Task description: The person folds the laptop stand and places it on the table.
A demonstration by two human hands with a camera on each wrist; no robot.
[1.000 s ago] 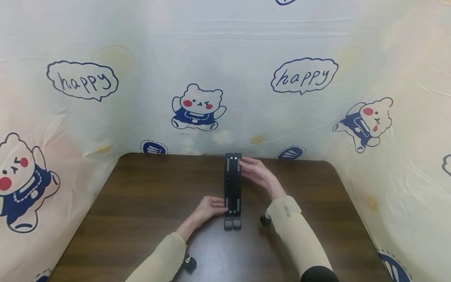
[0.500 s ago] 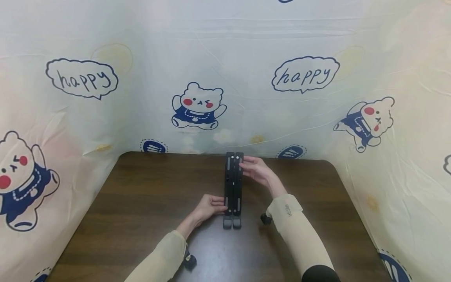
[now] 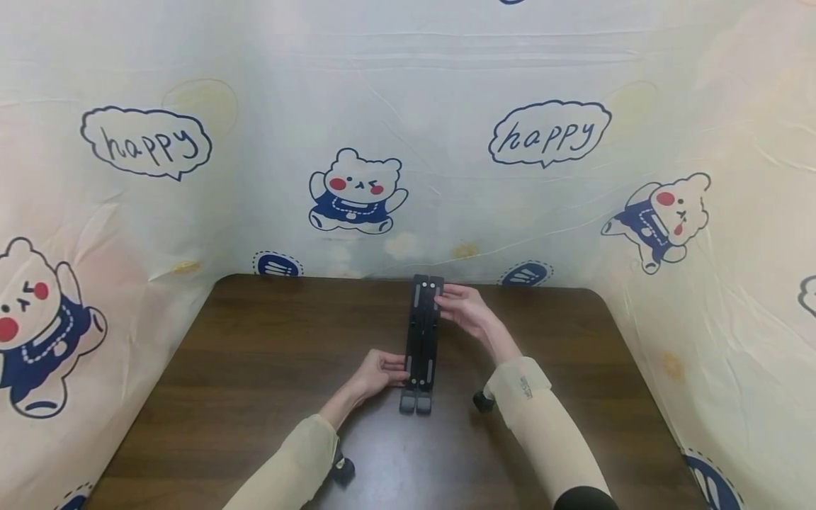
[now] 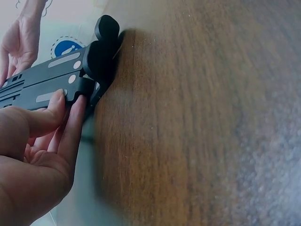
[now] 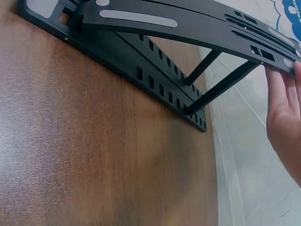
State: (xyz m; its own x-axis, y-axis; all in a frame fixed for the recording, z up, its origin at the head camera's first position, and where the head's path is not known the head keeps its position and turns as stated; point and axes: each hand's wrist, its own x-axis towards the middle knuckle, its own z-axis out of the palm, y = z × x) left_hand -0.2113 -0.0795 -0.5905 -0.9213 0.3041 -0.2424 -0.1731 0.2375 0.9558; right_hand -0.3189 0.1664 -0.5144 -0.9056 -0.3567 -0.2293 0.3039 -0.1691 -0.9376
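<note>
A black folding laptop stand [image 3: 422, 333] stands lengthwise at the middle of the table, its two long bars lying side by side. In the right wrist view, its upper arms slope above a slotted base [image 5: 160, 89], braced by two struts. My left hand [image 3: 375, 374] pinches the near left edge between thumb and fingers, close to the hooked feet [image 4: 107, 28]. At the far end, my right hand [image 3: 468, 309] holds the right edge, thumb on top and fingers beneath. The stand hides part of the fingertips.
The brown wooden table [image 3: 255, 425] has rounded far corners. A pale printed curtain [image 3: 446, 106] hangs behind it and along both sides, close to the table's edges. Small black devices are strapped under both cuffs.
A thin gap between the stand's bars appeared half a second ago and now looks narrower. The stand has turned slightly, its far end rightward and its feet leftward. Both hands keep their hold.
</note>
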